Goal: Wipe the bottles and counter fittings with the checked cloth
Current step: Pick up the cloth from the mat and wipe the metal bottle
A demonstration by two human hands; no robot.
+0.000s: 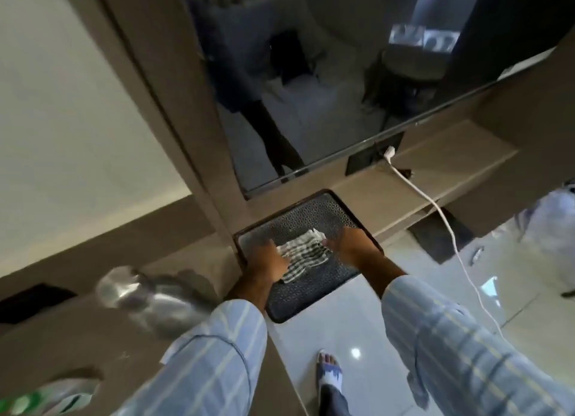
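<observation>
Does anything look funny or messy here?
A little. The dark tray sticks out past the counter edge, partly over the floor. The checked cloth lies crumpled on it between the left hand and right hand. A white cable dangles off the counter. No spill shows.

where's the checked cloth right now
In the head view, the checked cloth lies on the dark patterned tray at the counter's edge, between the left hand and right hand.
</observation>
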